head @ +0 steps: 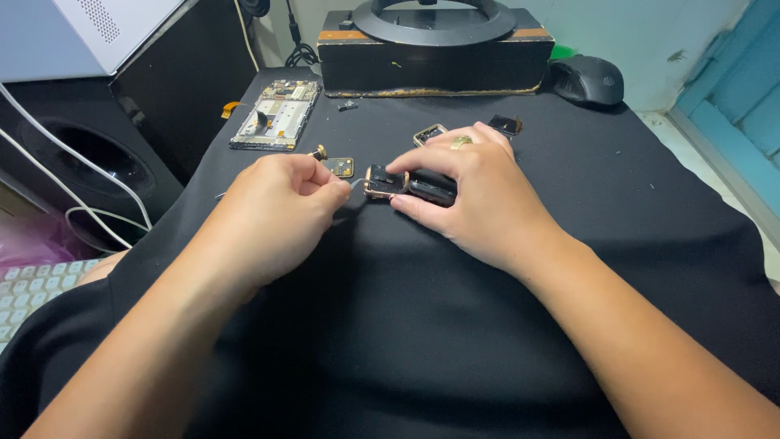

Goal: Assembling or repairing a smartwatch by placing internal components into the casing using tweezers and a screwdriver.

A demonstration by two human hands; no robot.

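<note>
Both hands are down on the black cloth point(487, 325), working right in the middle. The right hand point(475, 195) has its fingers clamped around a small dark device point(410, 184) with a coppery frame at its left end, thumb underneath and forefinger over the top, pinning it just above the cloth. There's a gold ring point(461, 142) on one finger. The left hand point(280, 207) is curled shut, fingertips pinched together on a thin metal tool point(356, 183) whose tip touches the device's left end.

Just behind the hands sit a few loose bits: a small board piece point(339, 167), a little square frame point(428, 133) and a dark part point(505, 124) peeking past the right fingers. Farther back on the left lies an opened phone point(275, 115) with its insides showing. A black box point(435, 53) with a ring on top is at the far edge, with a mouse point(588, 79) beside it. A keyboard point(28, 289) pokes in at the left.
</note>
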